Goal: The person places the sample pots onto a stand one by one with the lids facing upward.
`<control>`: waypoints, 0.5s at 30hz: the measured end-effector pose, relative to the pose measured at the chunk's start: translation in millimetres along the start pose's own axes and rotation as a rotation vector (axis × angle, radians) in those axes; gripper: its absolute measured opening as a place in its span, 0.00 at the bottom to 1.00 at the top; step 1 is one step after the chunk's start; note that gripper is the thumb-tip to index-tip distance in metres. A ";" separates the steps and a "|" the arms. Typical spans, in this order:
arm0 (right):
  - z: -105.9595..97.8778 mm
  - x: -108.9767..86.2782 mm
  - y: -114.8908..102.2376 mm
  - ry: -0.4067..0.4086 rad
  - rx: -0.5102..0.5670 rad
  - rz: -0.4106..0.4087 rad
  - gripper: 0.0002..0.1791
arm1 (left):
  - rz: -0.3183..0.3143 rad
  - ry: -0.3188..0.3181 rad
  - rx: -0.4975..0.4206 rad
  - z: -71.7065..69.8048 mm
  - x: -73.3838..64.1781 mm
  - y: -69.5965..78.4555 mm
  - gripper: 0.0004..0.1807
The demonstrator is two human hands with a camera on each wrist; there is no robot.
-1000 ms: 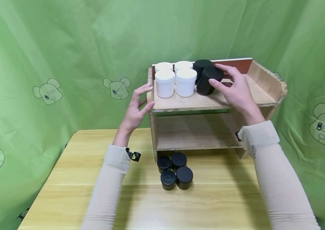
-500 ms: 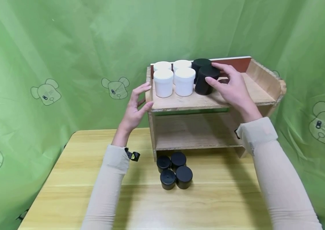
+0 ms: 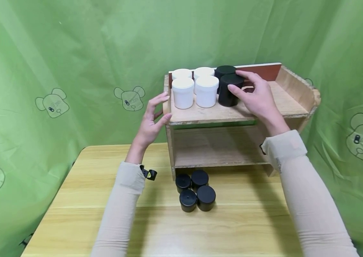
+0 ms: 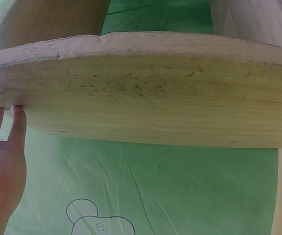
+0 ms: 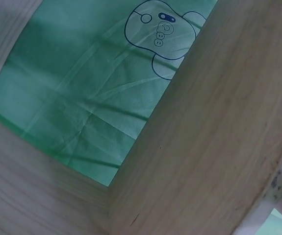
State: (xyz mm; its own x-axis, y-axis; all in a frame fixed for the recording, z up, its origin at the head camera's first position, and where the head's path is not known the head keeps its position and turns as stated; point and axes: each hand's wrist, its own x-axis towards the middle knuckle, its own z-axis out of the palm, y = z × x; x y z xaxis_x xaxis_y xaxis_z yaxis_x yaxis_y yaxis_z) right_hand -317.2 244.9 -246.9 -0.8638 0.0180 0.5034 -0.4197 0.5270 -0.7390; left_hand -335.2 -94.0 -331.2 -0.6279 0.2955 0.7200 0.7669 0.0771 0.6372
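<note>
In the head view, a black jar [image 3: 227, 96] stands upright at the front of the wooden shelf unit's [image 3: 207, 116] top board. My right hand [image 3: 260, 98] holds it between thumb and fingers from the right. Right behind it is another black jar [image 3: 224, 69], partly hidden. To the left are several white jars in two rows, among them a front white jar [image 3: 207, 94]. My left hand [image 3: 150, 123] touches the unit's left side panel [image 3: 166, 107], thumb and fingers spread. In the left wrist view, fingertips [image 4: 18, 115] meet the panel's outer face.
Several black jars, one of them a front black jar [image 3: 206, 196], stand grouped on the wooden table [image 3: 120, 221] before the unit. The lower shelf [image 3: 213, 146] lies beneath the top board. A raised right side panel [image 3: 300, 89] bounds the top. Green curtain [image 3: 88, 53] hangs behind.
The black jar in my right hand has gone from tilted to upright, its top shifting slightly left alongside the white jars. My left hand stays on the side panel.
</note>
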 end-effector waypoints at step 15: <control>4.3 -3.5 2.6 0.025 0.028 -0.006 0.35 | 0.016 0.004 -0.019 0.2 -0.1 -0.2 0.29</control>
State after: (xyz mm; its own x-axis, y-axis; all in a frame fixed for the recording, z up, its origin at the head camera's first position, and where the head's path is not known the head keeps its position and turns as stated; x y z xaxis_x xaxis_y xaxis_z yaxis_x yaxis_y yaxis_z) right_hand -316.5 242.5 -252.5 -0.8541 0.0363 0.5188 -0.4329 0.5033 -0.7479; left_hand -335.3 -93.8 -331.4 -0.6163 0.2928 0.7310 0.7741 0.0546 0.6307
